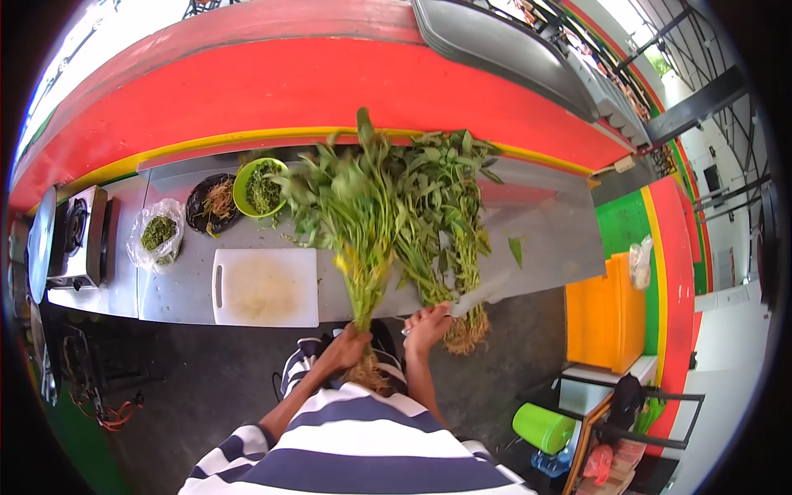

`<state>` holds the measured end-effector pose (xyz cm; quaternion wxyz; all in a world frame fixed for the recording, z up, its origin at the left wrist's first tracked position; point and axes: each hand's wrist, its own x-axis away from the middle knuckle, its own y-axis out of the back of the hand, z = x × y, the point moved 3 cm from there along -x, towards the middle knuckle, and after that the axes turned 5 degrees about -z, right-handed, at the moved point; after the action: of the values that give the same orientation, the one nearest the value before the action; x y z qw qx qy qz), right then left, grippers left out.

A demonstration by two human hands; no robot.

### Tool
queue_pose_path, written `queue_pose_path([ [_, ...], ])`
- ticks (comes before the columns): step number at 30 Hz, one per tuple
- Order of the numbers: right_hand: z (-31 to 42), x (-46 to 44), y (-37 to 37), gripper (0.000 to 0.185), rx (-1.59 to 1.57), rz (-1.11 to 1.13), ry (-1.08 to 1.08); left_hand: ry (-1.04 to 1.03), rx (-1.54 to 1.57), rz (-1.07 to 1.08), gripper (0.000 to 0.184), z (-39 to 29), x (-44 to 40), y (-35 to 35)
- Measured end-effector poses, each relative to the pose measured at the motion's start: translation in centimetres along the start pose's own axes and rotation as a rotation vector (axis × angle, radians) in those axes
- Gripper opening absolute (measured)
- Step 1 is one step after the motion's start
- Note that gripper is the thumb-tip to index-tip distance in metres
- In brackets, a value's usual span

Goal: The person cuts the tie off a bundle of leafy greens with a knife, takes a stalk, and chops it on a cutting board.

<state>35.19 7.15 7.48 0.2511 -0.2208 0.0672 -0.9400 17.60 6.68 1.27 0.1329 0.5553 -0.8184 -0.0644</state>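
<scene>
With chopped-looking greens (265,190) in a lime-green bowl (239,198) at eleven o'clock, the left grip (351,346) clasps a rooted leafy bunch (360,272), the right grip (426,327) a knife (487,295), a second bunch (433,227) apparently uncut at one.

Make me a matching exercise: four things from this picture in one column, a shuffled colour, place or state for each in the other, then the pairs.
1. Left hand
2. Knife
3. Board
4. Bowl

A. White
B. Green, with chopped leaves inside
C. Gripping stalks
D. In the right hand

Pairs: 1-C, 2-D, 3-A, 4-B
</scene>
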Motion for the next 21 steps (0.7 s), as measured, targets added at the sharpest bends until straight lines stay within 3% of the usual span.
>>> queue_pose_path([
  [2,3.6,0.3,-1.1,0.043,-0.136,-0.126,-0.053,0.011,-0.092,-0.008,0.038,-2.9,-1.4,2.6],
  [4,6.8,1.8,-0.8,0.041,0.002,0.116,0.144,0.024,-0.205,0.024,0.039,-5.8,-2.3,5.0],
  [6,7.4,2.4,0.3,0.041,0.047,0.165,0.161,0.305,0.178,-0.035,0.037,-7.3,-4.0,4.7],
  [7,7.6,2.7,1.0,0.041,0.118,0.225,0.176,0.269,0.293,-0.072,0.038,-6.2,-4.3,3.7],
  [11,4.4,3.1,5.4,0.04,0.179,0.182,0.041,0.287,0.421,-0.045,0.037,-2.3,-3.9,1.1],
  [13,2.9,4.9,7.7,0.038,0.235,0.158,0.032,0.478,0.61,-0.043,0.038,-1.1,-2.7,0.9],
  [16,0.2,8.1,11.5,0.038,0.217,0.055,-0.032,0.537,0.72,-0.105,0.041,-1.3,-2.3,1.6],
  [18,-1.6,10.3,13.8,0.037,0.219,-0.026,-0.061,0.558,0.733,-0.001,0.032,-2.6,-1.5,1.7],
  [21,-3.8,14.0,17.1,0.037,0.199,-0.116,-0.107,0.484,0.779,-0.129,0.031,-2.6,-0.7,2.1],
])
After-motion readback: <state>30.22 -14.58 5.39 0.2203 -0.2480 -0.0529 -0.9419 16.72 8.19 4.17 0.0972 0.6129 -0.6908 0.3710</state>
